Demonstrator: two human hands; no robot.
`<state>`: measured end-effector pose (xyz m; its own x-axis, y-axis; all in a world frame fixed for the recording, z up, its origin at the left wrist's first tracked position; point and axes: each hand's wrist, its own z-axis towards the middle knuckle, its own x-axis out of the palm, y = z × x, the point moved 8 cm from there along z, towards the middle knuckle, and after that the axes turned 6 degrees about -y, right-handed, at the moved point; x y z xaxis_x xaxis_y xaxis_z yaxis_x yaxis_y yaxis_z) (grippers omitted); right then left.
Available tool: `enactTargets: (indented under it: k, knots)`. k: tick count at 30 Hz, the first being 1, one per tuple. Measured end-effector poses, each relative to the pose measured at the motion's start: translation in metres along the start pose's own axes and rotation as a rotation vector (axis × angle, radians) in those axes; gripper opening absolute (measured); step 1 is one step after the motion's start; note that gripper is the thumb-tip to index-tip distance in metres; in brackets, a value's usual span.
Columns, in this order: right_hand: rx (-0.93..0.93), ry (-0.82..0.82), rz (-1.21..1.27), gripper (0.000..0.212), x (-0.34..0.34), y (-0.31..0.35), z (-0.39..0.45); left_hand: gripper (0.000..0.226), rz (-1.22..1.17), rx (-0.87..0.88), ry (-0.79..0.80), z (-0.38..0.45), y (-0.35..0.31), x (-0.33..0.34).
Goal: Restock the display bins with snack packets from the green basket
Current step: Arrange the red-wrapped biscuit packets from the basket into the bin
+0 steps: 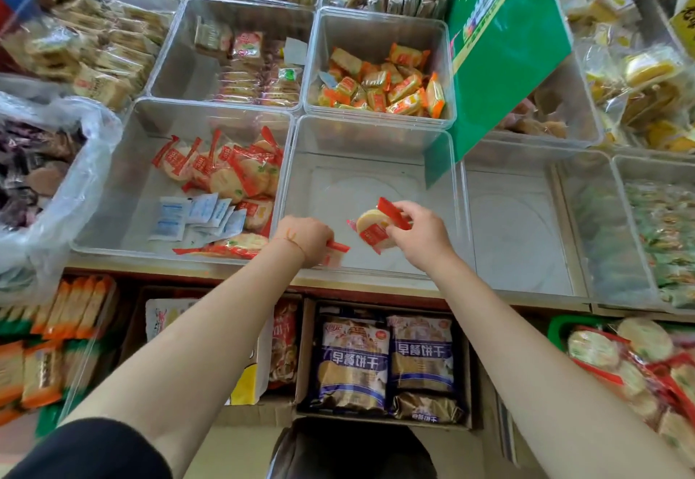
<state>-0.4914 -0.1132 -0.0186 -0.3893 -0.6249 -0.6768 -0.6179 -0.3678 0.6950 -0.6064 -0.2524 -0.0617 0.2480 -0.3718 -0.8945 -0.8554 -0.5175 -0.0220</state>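
My right hand [421,240] pinches a round rice-cracker packet with red ends [370,226] over the bare clear bin [376,147] in the front row. My left hand [304,238] grips another red-ended packet [334,253] at that bin's near left corner, mostly hidden under the fingers. The clear bin to the left [124,178] holds several of the same red cracker packets [233,174] plus small white sachets [195,213]. The green basket [560,328] sits low at the right, heaped with more red cracker packets [620,358].
A green sign [504,46] leans over the bins at upper right. Further clear bins hold orange packets [380,84], biscuits and green packets [665,238]. A bare clear bin [519,238] lies right of the hands. Cardboard boxes with blue bags [383,358] stand under the shelf edge.
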Motion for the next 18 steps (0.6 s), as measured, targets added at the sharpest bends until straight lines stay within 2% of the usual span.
enactTargets:
  k: [3, 6, 9, 10, 12, 14, 18]
  knots:
    - [-0.005, 0.096, -0.073, 0.034, 0.029, 0.002, 0.006, 0.038, 0.025, 0.017, 0.242, 0.002, -0.005, 0.013]
    - [-0.013, 0.191, -0.135, 0.034, 0.057, 0.004, 0.008, 0.042, 0.079, 0.052, 0.277, -0.007, -0.005, 0.006]
    - [-0.020, 0.228, -0.157, 0.029, 0.073, 0.009, 0.010, 0.042, 0.045, 0.082, 0.119, -0.028, -0.001, -0.002]
    - [-0.023, 0.255, -0.167, 0.027, 0.078, 0.010, 0.010, 0.042, -0.018, 0.091, 0.000, -0.038, 0.000, -0.004]
    - [-0.032, 0.338, -0.193, 0.022, 0.090, 0.015, 0.007, 0.045, -0.171, 0.105, -0.365, -0.059, 0.007, -0.010]
    - [-0.054, 0.443, -0.253, 0.022, 0.104, 0.018, 0.001, 0.047, -0.248, 0.023, -0.588, -0.079, 0.019, -0.001]
    - [-0.034, 0.593, -0.314, 0.030, 0.121, 0.023, -0.005, 0.069, -0.311, -0.153, -0.528, -0.091, 0.028, 0.030]
